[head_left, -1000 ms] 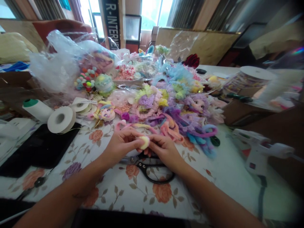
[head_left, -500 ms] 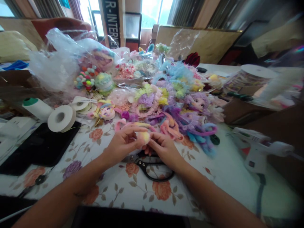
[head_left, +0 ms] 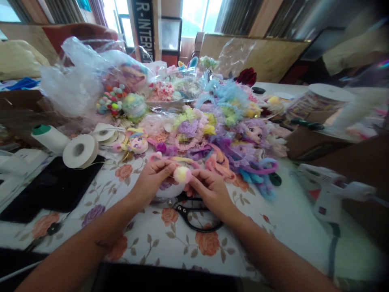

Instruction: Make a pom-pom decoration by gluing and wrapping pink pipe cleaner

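Note:
A small fluffy pale-yellow pompom (head_left: 182,174) is pinched between my two hands just above the flowered tablecloth (head_left: 170,239). My left hand (head_left: 152,180) closes its fingertips on the pompom's left side. My right hand (head_left: 209,190) grips its right side with thumb and forefinger. Black-handled scissors (head_left: 194,215) lie on the cloth right under my hands. Just beyond my fingers lies a heap of pastel chenille stems, ruffles and doll heads (head_left: 219,138).
A white tape roll (head_left: 79,151) and a thread cone (head_left: 50,138) lie left, beside a black mat (head_left: 51,186). Clear bags of pompoms (head_left: 100,87) sit behind. A white glue gun (head_left: 331,190) lies right, with a ribbon spool (head_left: 319,99) beyond it.
Both hands have shifted slightly and turned the pompom between the fingertips; it now shows rounder and more exposed. Nothing else has moved.

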### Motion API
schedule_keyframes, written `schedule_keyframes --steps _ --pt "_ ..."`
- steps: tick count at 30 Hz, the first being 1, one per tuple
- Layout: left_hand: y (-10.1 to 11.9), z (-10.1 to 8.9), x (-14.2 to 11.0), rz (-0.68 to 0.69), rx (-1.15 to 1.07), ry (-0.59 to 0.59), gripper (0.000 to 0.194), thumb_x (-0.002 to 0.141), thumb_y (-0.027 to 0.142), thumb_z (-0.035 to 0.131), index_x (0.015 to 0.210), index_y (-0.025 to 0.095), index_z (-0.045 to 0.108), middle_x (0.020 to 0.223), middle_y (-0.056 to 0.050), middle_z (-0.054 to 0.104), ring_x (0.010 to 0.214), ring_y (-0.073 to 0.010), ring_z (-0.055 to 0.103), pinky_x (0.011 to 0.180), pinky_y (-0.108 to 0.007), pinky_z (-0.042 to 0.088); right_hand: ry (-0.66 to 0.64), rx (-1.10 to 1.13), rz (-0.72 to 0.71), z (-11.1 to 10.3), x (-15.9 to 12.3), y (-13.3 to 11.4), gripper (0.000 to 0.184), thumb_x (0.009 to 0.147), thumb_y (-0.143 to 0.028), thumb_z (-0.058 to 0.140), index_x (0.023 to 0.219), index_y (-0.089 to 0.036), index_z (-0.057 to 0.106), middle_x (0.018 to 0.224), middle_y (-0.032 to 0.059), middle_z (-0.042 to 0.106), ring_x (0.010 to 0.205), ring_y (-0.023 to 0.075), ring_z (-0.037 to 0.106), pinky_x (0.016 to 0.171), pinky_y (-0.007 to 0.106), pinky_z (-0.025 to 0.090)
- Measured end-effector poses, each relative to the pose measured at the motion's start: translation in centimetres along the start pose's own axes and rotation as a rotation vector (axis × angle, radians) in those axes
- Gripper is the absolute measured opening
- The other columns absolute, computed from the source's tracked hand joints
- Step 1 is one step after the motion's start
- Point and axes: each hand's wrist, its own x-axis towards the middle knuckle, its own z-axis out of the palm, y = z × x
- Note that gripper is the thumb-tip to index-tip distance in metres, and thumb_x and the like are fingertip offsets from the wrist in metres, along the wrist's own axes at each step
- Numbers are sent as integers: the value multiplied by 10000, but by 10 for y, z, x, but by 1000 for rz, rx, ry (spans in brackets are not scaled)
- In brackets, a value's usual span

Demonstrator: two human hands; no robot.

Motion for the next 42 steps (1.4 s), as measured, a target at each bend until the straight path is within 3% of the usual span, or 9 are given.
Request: schedule_keyframes --steps 3,8,14,18,20,24,31,36,42 --pt "-2 0 0 180 176 5 383 812 399 733 1142 205 716 1033 -97 726 848 -190 703 664 -258 603 101 -81 -58 1 -2 0 282 874 -428 641 748 -175 637 621 -3 643 516 103 578 501 209 465" --pt "-7 4 -9 663 533 -282 506 778 207 777 1266 283 667 1210 -97 697 1096 -237 676 924 -350 583 19 -190 -176 4 -8 -2 270 870 -383 663 711 -167 697 583 -3 644 524 110 575 487 208 444" --pt "5 3 -17 967 628 -21 290 823 92 706 1074 232 746 1020 -60 769 869 -161 736 783 -246 602 -10 -17 -142 -2 -10 -17 257 886 -385 662 744 -175 702 592 1 664 497 101 595 474 192 474" --pt "14 0 -17 779 568 410 147 838 148 710 946 234 758 803 5 759 697 -123 712 706 -227 588 31 61 -192 -6 -11 -21 212 908 -358 645 789 -183 656 606 -1 668 524 98 606 512 188 491" --pt "14 -2 -15 636 523 494 260 850 219 708 1107 253 722 972 -20 766 893 -166 724 848 -289 580 -19 92 -176 -5 -11 -20 200 930 -368 616 832 -193 625 606 -6 664 529 100 600 524 194 494" --pt "13 -2 -10 421 447 255 382 906 384 627 1264 254 652 1305 -65 669 1275 -243 569 1085 -390 452 -76 70 -101 -1 -10 -13 213 946 -394 577 864 -198 587 634 3 656 556 117 604 536 217 493" --pt "6 2 -6 -1 202 -38 347 851 477 665 1051 207 752 983 -62 759 690 -157 692 665 -276 575 131 -224 -157 -1 -4 4 121 910 -315 589 879 -199 593 669 -11 608 553 117 548 510 223 445" --pt "2 1 -3 43 149 -15 269 735 347 797 963 205 776 720 -18 731 591 -125 619 569 -241 542 154 -413 -256 -2 -4 7 81 896 -252 581 885 -198 639 691 1 634 587 133 577 543 235 466" --pt "-1 1 -2 134 165 9 163 664 301 844 778 193 802 802 -53 732 685 -148 635 600 -260 538 153 -447 -293 -2 -4 7 138 902 -238 576 878 -192 703 652 4 683 546 137 614 543 241 493"
